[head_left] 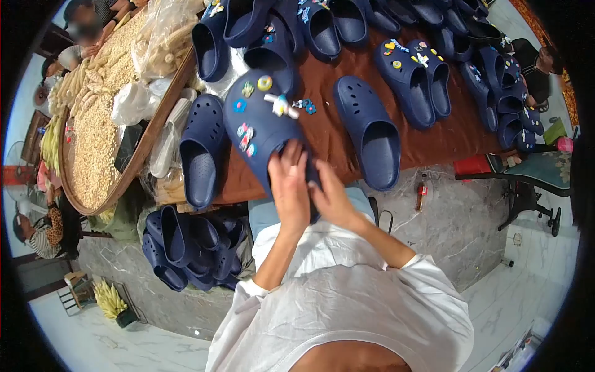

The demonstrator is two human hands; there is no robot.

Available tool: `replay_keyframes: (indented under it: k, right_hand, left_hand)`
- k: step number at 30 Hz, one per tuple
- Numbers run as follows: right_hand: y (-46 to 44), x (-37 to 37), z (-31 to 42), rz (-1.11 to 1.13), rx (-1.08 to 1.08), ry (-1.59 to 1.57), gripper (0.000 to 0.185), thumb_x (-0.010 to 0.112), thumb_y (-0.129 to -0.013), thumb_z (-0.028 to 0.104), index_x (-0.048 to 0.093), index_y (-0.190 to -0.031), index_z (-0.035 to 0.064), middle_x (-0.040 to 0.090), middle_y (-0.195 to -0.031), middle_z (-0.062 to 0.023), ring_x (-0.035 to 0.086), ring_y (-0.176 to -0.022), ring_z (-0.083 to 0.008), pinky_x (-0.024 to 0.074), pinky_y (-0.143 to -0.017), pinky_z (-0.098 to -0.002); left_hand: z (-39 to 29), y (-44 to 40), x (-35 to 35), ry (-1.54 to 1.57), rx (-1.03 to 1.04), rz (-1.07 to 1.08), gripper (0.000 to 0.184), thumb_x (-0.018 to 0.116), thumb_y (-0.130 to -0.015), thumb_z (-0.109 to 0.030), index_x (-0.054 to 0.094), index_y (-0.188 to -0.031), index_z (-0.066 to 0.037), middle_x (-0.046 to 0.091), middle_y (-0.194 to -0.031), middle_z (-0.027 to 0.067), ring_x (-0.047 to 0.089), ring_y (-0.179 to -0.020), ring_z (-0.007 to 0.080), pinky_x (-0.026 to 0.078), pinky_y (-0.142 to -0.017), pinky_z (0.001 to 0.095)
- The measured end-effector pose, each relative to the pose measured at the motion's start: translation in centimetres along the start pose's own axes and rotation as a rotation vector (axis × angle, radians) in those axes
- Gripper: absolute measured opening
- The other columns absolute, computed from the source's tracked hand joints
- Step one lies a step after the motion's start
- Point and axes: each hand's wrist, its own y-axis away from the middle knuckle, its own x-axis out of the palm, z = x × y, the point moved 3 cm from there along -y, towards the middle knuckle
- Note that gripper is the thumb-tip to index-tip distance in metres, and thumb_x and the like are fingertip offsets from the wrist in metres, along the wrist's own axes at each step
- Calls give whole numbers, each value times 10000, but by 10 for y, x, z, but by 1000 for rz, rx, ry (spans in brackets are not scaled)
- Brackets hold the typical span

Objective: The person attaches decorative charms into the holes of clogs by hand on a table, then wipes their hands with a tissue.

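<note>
A navy clog (257, 127) with several colourful charms on its upper is held just over the near edge of the brown table, its toe pointing away from me. My left hand (290, 189) reaches into its foot opening, fingertips partly hidden inside. At the clog's right rim, my right hand (333, 195) grips the edge, its fingertips partly out of sight. Loose charms (305, 106) lie on the table beyond it. Plain clogs flank it: one on the left (203, 152), another on the right (370, 133).
Decorated clogs (414, 77) line the table (322, 77) toward the back and right. A large round tray (133, 164) of corn kernels stands at left. More clogs are piled (189, 245) below the table's left side. A bottle (422, 192) is on the floor; people sit around.
</note>
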Motion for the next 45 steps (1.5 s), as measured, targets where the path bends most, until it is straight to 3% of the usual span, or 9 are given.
replay_keyframes:
  k: [4,8,13,17,22,28,30,39,45]
  right_hand:
    - [-31,-75,18,-93,74,45,477,516,-944,121,399,-1371,-58,461,-1380,-235,445,-1305,-348,329,-1104,-406]
    - [-62,-154,-8,-386,180,102,502,498,-1010,229,365,-1402,-56,431,-1410,-192,407,-1308,-262,294,-1111,-367]
    - [-127,-263,-104,-636,193,192,553,567,-966,238,364,-1366,-85,571,-1211,-170,549,-1095,-234,410,-990,-335]
    - [-159,-306,-140,-675,270,-3,465,540,-988,358,569,-1189,-60,639,-1105,-132,612,-1001,-196,503,-862,-330]
    - [-135,-272,-129,-815,242,6,462,488,-1018,378,584,-1196,-37,607,-1217,-118,599,-1078,-207,519,-862,-333]
    - [-40,-151,-87,-305,236,407,459,515,-1023,241,441,-1400,-11,443,-1416,-217,421,-1310,-332,315,-1100,-408]
    - [-28,-126,-59,-330,51,525,461,492,-1028,220,415,-1430,8,417,-1422,-236,374,-1342,-365,299,-1111,-430]
    - [-15,-125,-57,-332,139,496,397,517,-897,21,502,-1294,2,550,-1230,-215,533,-1188,-367,386,-1036,-418]
    - [21,-67,-39,-313,371,206,511,616,-910,72,410,-1375,21,463,-1192,-101,452,-1034,-185,415,-915,-305]
  left_hand:
    - [-13,13,53,-154,95,189,539,547,-923,-35,385,-1434,21,513,-1385,212,505,-1294,311,413,-1076,423]
    - [10,20,50,-678,566,443,440,585,-771,69,634,-1205,14,634,-1204,185,601,-1125,325,487,-945,382]
    - [78,0,3,-890,401,350,438,626,-769,25,636,-1203,-34,610,-1200,156,567,-1125,345,478,-943,417]
    - [111,-9,-27,-1123,399,443,426,656,-778,-54,629,-1202,-53,576,-1228,149,518,-1180,349,450,-988,445]
    - [116,-7,-29,-1239,469,480,413,665,-769,-97,631,-1178,-49,566,-1246,140,507,-1201,348,446,-997,449]
    - [121,-6,-31,-1275,480,486,399,659,-780,-122,644,-1171,-47,569,-1254,134,500,-1217,334,449,-988,440]
    - [121,-6,-30,-1298,498,489,397,659,-781,-125,644,-1167,-34,575,-1249,139,502,-1216,336,453,-986,436]
    - [107,-5,-36,-1050,412,353,301,647,-797,-32,652,-1097,-10,621,-1176,169,562,-1141,352,465,-970,427]
    - [44,-2,-55,-902,188,81,203,582,-888,-6,678,-1066,-22,676,-1082,158,631,-1026,319,494,-897,374]
